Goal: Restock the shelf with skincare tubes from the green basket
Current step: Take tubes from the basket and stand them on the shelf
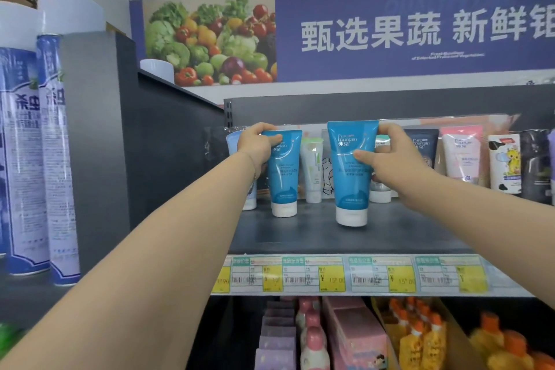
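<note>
Hands grip two blue tubes (351, 171), white caps down

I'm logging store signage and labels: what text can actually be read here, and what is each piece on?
"甄选果蔬 新鲜" then a cut-off character: blue wall banner.
"Pure Fountain 纯泉": blue tube in the right hand.
"纯泉": blue tube in the left hand.
"15.00": shelf price tags.
"杀虫": spray cans.
Banner's English line, tubes' small print, barcodes: too blurred.

Blue tubes (283, 171) with white caps — dark grey shelf (300, 237), yellow-green price tags (330, 278).
</note>
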A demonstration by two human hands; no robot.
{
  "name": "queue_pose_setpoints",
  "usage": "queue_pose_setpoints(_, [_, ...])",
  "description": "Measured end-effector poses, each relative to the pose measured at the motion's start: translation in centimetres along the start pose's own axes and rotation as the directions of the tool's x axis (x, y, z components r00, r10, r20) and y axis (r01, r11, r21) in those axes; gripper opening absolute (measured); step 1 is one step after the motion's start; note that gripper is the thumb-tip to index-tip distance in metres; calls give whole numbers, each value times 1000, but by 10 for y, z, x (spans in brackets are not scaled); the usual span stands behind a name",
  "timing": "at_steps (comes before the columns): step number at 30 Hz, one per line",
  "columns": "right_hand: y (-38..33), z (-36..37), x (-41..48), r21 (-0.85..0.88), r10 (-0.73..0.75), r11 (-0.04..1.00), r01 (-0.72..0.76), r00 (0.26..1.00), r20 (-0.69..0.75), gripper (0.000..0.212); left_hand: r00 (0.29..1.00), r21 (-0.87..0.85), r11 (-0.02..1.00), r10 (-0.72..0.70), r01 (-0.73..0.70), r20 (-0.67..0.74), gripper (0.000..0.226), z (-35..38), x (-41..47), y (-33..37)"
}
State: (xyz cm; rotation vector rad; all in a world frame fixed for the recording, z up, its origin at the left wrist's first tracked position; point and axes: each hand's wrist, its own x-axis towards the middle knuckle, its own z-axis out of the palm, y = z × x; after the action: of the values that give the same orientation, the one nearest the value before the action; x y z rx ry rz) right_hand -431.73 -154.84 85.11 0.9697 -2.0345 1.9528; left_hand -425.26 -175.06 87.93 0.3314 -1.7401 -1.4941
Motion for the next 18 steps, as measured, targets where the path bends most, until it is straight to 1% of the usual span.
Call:
queue_pose_setpoints(4, [3,1,0,-1,6,1000,-6,1000,0,34,997,133,989,71,-67,-23,15,-1,4,-4])
queue_pose_setpoints(7, [5,3,0,-2,5,1000,-5,1000,0,33,989,227,966,138,-122,-56,27,-1,3,-6])
queue_pose_setpoints(10, [4,8,0,-3,-1,1000,1,1000,21,32,964,371,912,234,-173,-125,35,-4,0,-6])
queue_pose_setpoints(12, [3,12,1,-29,-8,1000,9,1000,16,32,938,487,851,308,-198,-157,34,-5,-5,-4])
queue_pose_setpoints(13, [3,14,1,-41,-8,999,9,1000,16,33,933,517,830,328,-211,-146,32,-5,-8,-3])
queue_pose_setpoints(15, [1,20,2,-43,-10,999,10,1000,17,34,948,499,832,312,-242,-60,29,-5,-18,-2])
queue_pose_setpoints(17, [-1,26,1,-34,-13,999,13,1000,18,34,968,481,840,226,-251,111,34,-5,-31,-3])
queue_pose_setpoints(18, [-2,30,2,-35,-21,999,21,1000,13,35,965,492,834,174,-250,195,40,-5,-37,-3])
